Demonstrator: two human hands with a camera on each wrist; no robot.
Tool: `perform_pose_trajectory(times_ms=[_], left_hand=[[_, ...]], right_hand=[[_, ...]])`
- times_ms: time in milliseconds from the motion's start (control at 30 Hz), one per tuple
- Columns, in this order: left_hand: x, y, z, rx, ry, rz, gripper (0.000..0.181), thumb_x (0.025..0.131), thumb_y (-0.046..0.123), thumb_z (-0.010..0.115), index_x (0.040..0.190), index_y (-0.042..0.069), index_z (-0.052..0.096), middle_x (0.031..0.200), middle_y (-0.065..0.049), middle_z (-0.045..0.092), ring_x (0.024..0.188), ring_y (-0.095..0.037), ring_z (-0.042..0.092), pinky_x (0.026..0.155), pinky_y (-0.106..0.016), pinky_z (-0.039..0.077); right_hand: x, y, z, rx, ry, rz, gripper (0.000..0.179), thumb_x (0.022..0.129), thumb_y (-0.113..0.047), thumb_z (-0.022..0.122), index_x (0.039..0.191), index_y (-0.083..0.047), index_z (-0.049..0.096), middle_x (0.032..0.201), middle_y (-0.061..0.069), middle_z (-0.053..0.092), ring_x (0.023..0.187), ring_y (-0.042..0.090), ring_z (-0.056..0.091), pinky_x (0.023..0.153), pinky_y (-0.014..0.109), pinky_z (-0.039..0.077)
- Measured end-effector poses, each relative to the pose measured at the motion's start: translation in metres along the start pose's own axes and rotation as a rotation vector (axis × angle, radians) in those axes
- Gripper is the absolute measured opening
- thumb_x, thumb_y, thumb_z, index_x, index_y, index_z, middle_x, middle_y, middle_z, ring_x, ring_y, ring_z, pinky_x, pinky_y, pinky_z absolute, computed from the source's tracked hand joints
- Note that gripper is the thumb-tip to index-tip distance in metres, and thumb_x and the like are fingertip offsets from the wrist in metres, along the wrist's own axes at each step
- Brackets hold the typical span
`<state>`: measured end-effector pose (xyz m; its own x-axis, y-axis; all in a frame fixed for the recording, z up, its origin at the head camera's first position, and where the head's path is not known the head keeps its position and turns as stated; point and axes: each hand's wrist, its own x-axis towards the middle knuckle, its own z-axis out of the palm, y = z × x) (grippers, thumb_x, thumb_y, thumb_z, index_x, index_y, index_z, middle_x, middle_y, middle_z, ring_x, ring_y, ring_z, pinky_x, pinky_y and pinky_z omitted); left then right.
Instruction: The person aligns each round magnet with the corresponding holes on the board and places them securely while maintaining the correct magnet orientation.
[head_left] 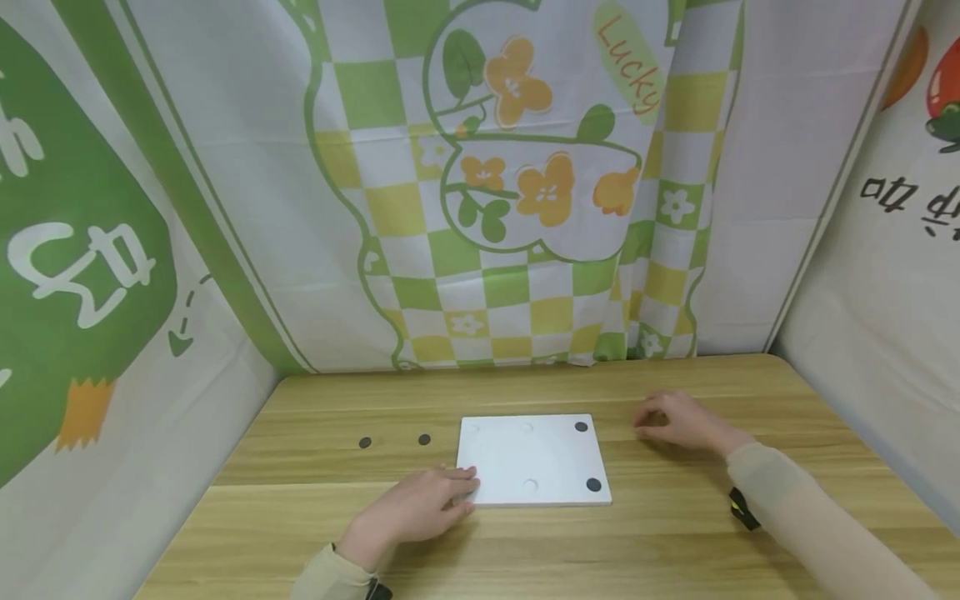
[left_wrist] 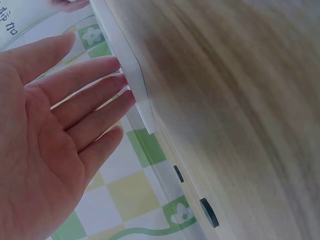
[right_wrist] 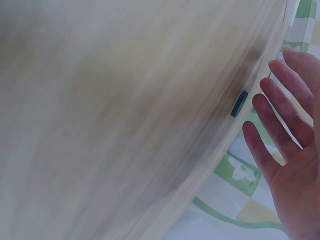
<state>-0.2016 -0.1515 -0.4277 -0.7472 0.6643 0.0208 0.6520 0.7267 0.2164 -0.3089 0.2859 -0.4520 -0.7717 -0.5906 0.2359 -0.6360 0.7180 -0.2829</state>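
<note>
Head view: a white board point(head_left: 498, 458) lies flat at the lower centre of the frame, and the left hand point(head_left: 420, 504) rests nearly straight fingers on its lower-left corner, gripping nothing. Two dark discs sit on the board, one at its upper-right corner point(head_left: 581, 427), one at its lower right point(head_left: 594, 485). The step in hand appears to be filling round recesses point(head_left: 531, 485); three show bare, and the hand hides whatever lies at the lower-left corner. Right of the board, the right hand point(head_left: 682, 421) holds nothing, its thumb and fingers curved well apart; the right wrist view shows a loose disc point(right_wrist: 240, 104) on the table point(head_left: 675, 542) near its fingertips. The next move probably calls for a narrow pinch on that thin rim. Two more discs point(head_left: 365, 442) point(head_left: 424, 439) lie left of the board. All look matte, thin and coin-like; the board seems smooth and rigid, the tabletop has streaky wood grain, and the checked cloth point(head_left: 525, 292) behind hangs in soft creases.
</note>
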Motion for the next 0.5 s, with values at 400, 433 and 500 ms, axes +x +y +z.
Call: perform_pose_trajectory(times_ms=[400, 433, 500], left_hand=[[0.0, -0.0006, 0.0003, -0.004, 0.001, 0.004, 0.037, 0.097, 0.027, 0.052, 0.128, 0.008, 0.06, 0.138, -0.008, 0.053, 0.126, -0.028, 0.052, 0.109, -0.046, 0.04], [-0.0002, -0.0007, 0.0004, -0.003, 0.001, 0.004, 0.037, 0.097, 0.028, 0.052, 0.127, 0.008, 0.06, 0.138, -0.008, 0.053, 0.126, -0.028, 0.052, 0.109, -0.046, 0.04], [-0.0004, -0.0008, 0.0008, -0.002, -0.001, 0.004, 0.037, 0.097, 0.028, 0.052, 0.127, 0.008, 0.06, 0.138, -0.007, 0.053, 0.127, -0.027, 0.052, 0.109, -0.046, 0.039]], right_hand=[[-0.0079, 0.0071, -0.0043, -0.006, 0.014, -0.033, 0.01, 0.084, -0.022, 0.072, 0.092, -0.016, 0.072, 0.093, -0.003, 0.067, 0.086, 0.016, 0.064, 0.078, 0.037, 0.056], [-0.0087, 0.0075, -0.0048, -0.012, 0.013, -0.031, 0.011, 0.084, -0.022, 0.072, 0.093, -0.016, 0.072, 0.094, -0.003, 0.068, 0.088, 0.017, 0.064, 0.079, 0.038, 0.055], [-0.0105, 0.0083, -0.0059, -0.021, 0.011, -0.025, 0.013, 0.084, -0.023, 0.072, 0.095, -0.016, 0.072, 0.097, -0.002, 0.068, 0.09, 0.019, 0.064, 0.082, 0.041, 0.055]])
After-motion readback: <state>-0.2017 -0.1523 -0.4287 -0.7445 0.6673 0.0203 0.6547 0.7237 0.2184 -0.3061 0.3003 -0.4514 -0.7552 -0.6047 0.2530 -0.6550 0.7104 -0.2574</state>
